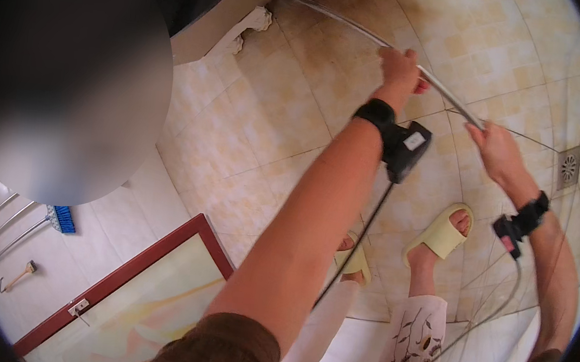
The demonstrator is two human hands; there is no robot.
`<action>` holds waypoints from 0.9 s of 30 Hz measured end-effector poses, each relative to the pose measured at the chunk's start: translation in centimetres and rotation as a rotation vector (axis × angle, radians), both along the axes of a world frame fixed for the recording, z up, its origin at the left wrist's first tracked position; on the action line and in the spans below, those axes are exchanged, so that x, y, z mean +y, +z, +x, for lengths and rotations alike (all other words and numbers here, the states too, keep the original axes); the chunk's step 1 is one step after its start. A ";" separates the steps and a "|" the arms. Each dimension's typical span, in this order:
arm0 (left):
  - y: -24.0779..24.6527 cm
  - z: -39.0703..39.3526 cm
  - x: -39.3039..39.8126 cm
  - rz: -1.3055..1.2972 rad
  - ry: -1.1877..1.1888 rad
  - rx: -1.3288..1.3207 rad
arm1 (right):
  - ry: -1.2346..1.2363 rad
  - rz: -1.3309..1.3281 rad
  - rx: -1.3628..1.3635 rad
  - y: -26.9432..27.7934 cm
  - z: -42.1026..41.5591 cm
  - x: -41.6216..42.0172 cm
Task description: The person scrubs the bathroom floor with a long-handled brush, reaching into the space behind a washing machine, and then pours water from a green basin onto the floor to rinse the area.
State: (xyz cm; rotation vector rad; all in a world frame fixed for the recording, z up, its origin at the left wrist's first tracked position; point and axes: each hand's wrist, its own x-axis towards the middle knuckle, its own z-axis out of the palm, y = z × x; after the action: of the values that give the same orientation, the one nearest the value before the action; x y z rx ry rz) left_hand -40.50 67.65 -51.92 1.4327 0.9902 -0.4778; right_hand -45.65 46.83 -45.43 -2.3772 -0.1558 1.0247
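A long silvery metal pole (447,94) slants across the tiled floor (295,128). My left hand (399,73) grips it around the middle, the fingers wrapped over it. Lower down, my right hand (499,152) closes around its near end. The far end reaches a brownish, darker patch of floor (330,52) beside a white carved furniture foot (256,21); I cannot tell what tool head, if any, it bears. Each wrist wears a black strap with a small box, the left box (407,151) and the right box (508,236), both trailing cables.
A floor drain (568,168) lies to the right. My feet wear pale yellow slippers (438,231). At lower left stands a glazed door with a dark red frame (139,258). Beyond it, a blue-bristled brush (64,219) and other handled tools hang on the wall. A grey blur hides the upper left.
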 end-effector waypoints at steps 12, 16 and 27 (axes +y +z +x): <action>4.9 1.3 -8.5 -0.207 0.111 -0.022 | 0.158 -0.238 -0.273 6.5 3.7 -8.4; 4.7 0.7 -4.1 -0.166 -0.087 0.010 | 0.133 -0.217 -0.252 5.7 2.6 -4.9; 7.6 -0.9 -12.4 -0.232 0.111 -0.001 | 0.134 -0.295 -0.228 5.7 1.8 -12.5</action>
State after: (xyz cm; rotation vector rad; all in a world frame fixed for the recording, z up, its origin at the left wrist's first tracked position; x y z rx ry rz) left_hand -41.36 55.25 -44.30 1.1642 0.9742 -0.4929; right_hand -43.84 34.36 -39.72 -2.7833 -0.2669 0.8835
